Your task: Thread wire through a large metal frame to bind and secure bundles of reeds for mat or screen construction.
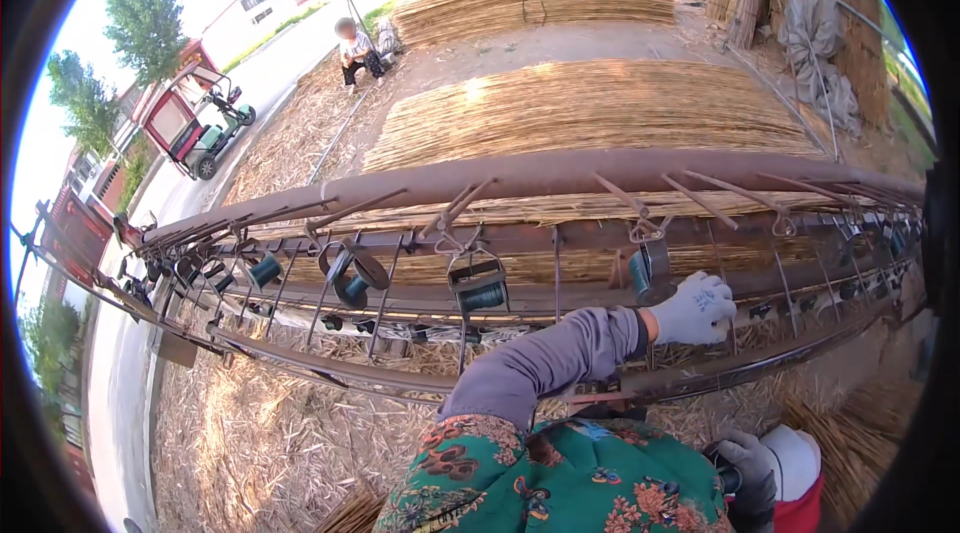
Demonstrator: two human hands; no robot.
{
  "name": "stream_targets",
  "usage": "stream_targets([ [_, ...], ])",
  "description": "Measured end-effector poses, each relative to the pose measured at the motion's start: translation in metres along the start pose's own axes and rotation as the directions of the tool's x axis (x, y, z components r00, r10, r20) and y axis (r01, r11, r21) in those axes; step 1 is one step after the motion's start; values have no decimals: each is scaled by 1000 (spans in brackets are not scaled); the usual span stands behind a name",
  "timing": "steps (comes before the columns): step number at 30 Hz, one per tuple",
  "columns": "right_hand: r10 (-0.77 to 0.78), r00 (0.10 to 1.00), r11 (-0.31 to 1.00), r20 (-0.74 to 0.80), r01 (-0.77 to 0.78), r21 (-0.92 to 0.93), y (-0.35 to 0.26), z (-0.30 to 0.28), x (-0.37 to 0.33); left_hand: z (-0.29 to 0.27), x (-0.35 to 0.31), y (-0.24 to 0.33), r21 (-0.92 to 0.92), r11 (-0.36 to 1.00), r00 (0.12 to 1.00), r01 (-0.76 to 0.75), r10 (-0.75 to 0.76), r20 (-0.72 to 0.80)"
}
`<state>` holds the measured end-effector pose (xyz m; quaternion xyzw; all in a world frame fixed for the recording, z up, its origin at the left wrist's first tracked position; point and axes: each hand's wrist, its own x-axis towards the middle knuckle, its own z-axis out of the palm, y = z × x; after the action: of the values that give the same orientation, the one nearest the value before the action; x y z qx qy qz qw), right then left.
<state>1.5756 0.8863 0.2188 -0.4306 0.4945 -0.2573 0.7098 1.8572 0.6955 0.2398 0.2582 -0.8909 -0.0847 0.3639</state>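
In the upper left of the frame, a cart (195, 125) on the road (120, 413), with trees (145, 28) behind. Right of the cart, a sitting person (353, 55), just left of a reed pile (540, 8). In the upper middle, in front of the pile, a reed mat (600, 108) on the ground (520, 51). Before the mat, a pipe (530, 173) across the frame. Below the pipe, spools (484, 296) in a row. Right of the middle, the left hand (697, 309) just beside one spool. Lower right, the right hand (748, 458), nearer the bottom edge. Lower left, straw (260, 433) beside the road.
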Motion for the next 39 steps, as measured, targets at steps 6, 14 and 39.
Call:
stream_targets([
  [6, -88, 965, 996, -248, 83, -30, 17, -37, 54, 14, -4, -4, -5, 993, 696, 121, -81, 714],
  [14, -555, 777, 823, -297, 566, -56, -7, 54, 228, 11, 36, -15, -886, -402, 542, 230, -704, 460],
  [39, 0, 849, 761, -529, 344, 551, 32, -30, 268, 20, 5, -193, -867, 362, 627, 344, -776, -75],
])
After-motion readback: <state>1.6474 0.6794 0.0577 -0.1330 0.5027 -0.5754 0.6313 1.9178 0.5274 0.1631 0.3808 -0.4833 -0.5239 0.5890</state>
